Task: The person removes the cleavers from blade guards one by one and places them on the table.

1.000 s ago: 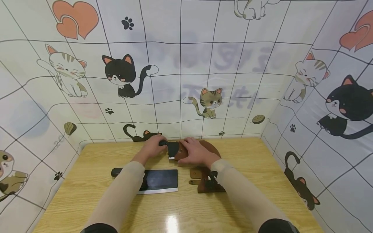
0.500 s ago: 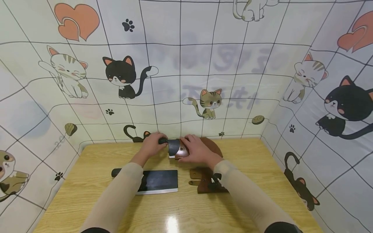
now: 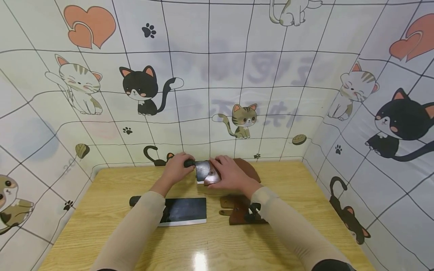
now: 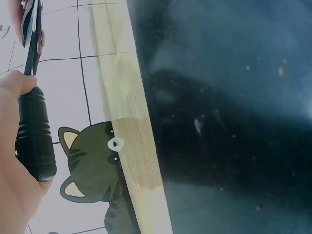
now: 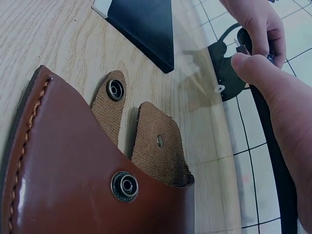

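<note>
My left hand (image 3: 178, 167) grips the black ridged handle (image 4: 36, 131) of a knife near the back edge of the table. The knife's dark blade (image 3: 202, 171) runs rightward into a brown leather sheath (image 3: 248, 169), leaving a strip bare beside the handle. Around that sheath's left part, my right hand (image 3: 230, 174) holds it with the thumb at the lower side and fingers across the top. Edge-on in the left wrist view, blade and sheath stand tilted up. The rest of the blade is hidden inside the leather.
A cleaver (image 3: 186, 210) lies nearer on the wooden table (image 3: 210, 244), partly under my left forearm. A second leather sheath (image 5: 83, 161), with a snap strap (image 5: 109, 102) and a flap (image 5: 158, 146) standing out, lies below my right forearm. A cat-print wall covering (image 3: 190, 124) encloses the table.
The sheathed knife has tilted, so its bare blade and the leather now catch the light. Both hands have risen slightly while keeping their hold.
</note>
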Motion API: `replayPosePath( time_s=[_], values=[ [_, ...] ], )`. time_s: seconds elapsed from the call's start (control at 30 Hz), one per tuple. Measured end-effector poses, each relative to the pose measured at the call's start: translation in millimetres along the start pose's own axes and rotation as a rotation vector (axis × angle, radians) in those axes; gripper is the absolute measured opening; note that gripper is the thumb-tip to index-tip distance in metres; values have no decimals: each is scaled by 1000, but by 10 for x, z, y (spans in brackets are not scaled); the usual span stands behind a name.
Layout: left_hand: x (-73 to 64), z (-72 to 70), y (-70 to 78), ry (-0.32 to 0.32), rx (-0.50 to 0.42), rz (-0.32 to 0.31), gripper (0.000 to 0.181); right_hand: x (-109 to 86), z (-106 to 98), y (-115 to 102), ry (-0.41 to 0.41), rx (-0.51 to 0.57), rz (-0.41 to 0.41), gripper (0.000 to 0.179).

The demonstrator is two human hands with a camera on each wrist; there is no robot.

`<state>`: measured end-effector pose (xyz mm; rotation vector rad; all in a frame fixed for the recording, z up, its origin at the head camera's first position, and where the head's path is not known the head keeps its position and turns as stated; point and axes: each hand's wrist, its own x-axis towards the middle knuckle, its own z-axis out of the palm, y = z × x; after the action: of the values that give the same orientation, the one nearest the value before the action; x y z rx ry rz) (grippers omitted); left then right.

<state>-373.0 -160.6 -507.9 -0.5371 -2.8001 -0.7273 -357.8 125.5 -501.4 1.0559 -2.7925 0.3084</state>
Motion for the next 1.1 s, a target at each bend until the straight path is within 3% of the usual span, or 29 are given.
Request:
replayPosePath(
  time_s=[0.43,1.1],
  values=[
    [-9,-33,51,10,6,1,28,-41,-19,-3,-1,-39,4,118],
    [-49,-58,83,-12,8,-18,29,-77,8,5,23,13,-4,116]
  ],
)
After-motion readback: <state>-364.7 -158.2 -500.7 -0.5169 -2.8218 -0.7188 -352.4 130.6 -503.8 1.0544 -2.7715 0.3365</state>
